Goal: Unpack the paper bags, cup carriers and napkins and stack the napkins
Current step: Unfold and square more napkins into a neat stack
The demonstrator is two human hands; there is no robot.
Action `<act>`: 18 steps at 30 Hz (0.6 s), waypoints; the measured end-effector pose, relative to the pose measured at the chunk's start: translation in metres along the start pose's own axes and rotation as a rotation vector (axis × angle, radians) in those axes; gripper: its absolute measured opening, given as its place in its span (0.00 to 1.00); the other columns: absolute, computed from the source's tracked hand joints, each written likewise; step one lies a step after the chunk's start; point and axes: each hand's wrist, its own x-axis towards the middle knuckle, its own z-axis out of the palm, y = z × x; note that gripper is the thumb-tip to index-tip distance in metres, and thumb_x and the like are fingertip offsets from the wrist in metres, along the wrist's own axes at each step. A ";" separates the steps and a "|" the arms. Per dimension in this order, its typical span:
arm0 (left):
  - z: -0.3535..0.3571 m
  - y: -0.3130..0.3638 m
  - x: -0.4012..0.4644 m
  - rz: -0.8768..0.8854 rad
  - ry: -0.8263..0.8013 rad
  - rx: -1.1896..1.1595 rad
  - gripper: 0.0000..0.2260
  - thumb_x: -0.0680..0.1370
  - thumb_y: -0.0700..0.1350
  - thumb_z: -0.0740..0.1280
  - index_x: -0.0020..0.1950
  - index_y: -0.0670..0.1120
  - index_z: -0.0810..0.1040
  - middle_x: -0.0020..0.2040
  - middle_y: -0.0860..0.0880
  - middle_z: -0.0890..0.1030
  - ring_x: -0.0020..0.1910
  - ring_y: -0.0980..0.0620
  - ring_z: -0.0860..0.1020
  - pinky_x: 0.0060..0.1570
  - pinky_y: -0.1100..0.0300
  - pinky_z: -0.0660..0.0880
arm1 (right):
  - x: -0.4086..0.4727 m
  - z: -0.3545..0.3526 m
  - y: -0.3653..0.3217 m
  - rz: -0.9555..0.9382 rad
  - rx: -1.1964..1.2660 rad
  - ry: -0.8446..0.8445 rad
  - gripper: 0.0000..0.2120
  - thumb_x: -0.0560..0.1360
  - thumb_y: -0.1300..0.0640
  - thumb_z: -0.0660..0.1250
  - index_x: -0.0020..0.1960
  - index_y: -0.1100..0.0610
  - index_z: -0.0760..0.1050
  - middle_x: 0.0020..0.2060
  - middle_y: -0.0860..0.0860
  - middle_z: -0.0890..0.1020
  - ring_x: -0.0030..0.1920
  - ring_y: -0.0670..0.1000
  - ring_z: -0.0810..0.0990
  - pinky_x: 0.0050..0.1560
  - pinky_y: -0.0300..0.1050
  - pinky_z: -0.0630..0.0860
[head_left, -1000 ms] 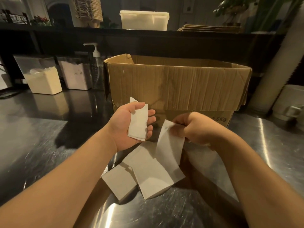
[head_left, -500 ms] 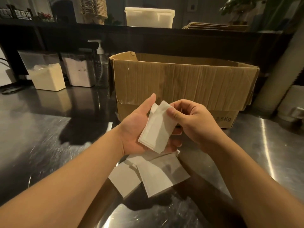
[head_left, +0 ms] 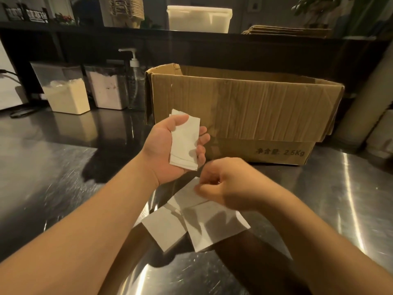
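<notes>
My left hand [head_left: 163, 150] is raised palm up in front of the cardboard box [head_left: 244, 111] and holds a small stack of folded white napkins [head_left: 184, 141], thumb over the top. Below and to the right, my right hand [head_left: 229, 186] is down over the loose napkins [head_left: 204, 222] spread on the steel counter. Its fingers are curled and pinch the edge of the top one. The hand is blurred, so the grip is only partly visible. The inside of the box is hidden from here.
The steel counter [head_left: 63, 177] spreads left and right. At back left stand two clear tubs of powder [head_left: 66, 92] and a pump bottle [head_left: 135, 81]. A raised dark shelf carries a white tub [head_left: 198, 19] and flat brown stacks [head_left: 287, 31]. White cups [head_left: 380, 133] sit at far right.
My right hand left the napkin it had laid on the left hand's stack and dropped to the loose napkins on the counter. The left hand stayed raised with its stack.
</notes>
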 end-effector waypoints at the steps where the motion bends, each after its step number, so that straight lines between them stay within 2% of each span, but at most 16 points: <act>1: 0.000 0.000 0.001 0.010 0.004 -0.002 0.20 0.79 0.56 0.64 0.65 0.44 0.77 0.51 0.43 0.80 0.40 0.49 0.76 0.42 0.57 0.74 | -0.001 0.006 -0.006 -0.029 -0.033 -0.005 0.08 0.77 0.43 0.71 0.49 0.46 0.81 0.44 0.43 0.81 0.44 0.44 0.80 0.44 0.40 0.78; 3: -0.001 0.000 0.002 0.028 0.014 -0.004 0.20 0.79 0.56 0.64 0.65 0.44 0.77 0.51 0.43 0.80 0.39 0.50 0.76 0.42 0.57 0.74 | -0.002 0.018 -0.013 -0.067 -0.138 -0.016 0.14 0.74 0.37 0.71 0.52 0.45 0.77 0.50 0.41 0.77 0.51 0.44 0.75 0.55 0.46 0.77; 5: -0.001 0.000 0.002 0.031 0.012 -0.007 0.20 0.78 0.55 0.64 0.65 0.44 0.77 0.51 0.43 0.80 0.39 0.49 0.76 0.43 0.57 0.74 | -0.002 0.023 -0.016 -0.075 -0.223 -0.055 0.20 0.71 0.35 0.72 0.56 0.43 0.72 0.56 0.41 0.72 0.58 0.47 0.69 0.64 0.50 0.69; 9: -0.001 -0.001 0.002 0.034 0.033 0.011 0.20 0.78 0.55 0.65 0.65 0.44 0.78 0.51 0.43 0.81 0.39 0.49 0.77 0.42 0.56 0.74 | -0.005 0.016 -0.018 -0.032 -0.230 -0.095 0.22 0.70 0.41 0.75 0.60 0.43 0.71 0.55 0.42 0.72 0.57 0.48 0.68 0.65 0.50 0.67; 12: -0.002 -0.002 0.003 0.032 0.040 0.023 0.21 0.78 0.55 0.65 0.65 0.44 0.79 0.52 0.43 0.81 0.40 0.49 0.78 0.43 0.56 0.75 | -0.006 0.010 -0.019 -0.029 -0.310 -0.143 0.26 0.70 0.44 0.76 0.64 0.43 0.71 0.61 0.44 0.72 0.61 0.49 0.67 0.68 0.51 0.66; 16: -0.002 -0.002 0.003 0.027 0.030 0.028 0.20 0.78 0.55 0.65 0.64 0.44 0.78 0.51 0.44 0.81 0.40 0.49 0.77 0.43 0.57 0.74 | -0.007 0.004 -0.014 -0.022 -0.402 -0.288 0.36 0.69 0.50 0.79 0.70 0.42 0.64 0.67 0.45 0.65 0.69 0.50 0.62 0.72 0.53 0.62; 18: -0.002 -0.002 0.003 0.025 0.026 0.036 0.20 0.78 0.55 0.65 0.64 0.45 0.78 0.50 0.44 0.81 0.40 0.49 0.77 0.43 0.57 0.74 | -0.008 0.002 -0.011 -0.012 -0.410 -0.329 0.38 0.69 0.54 0.80 0.71 0.42 0.62 0.68 0.45 0.64 0.70 0.51 0.60 0.72 0.52 0.64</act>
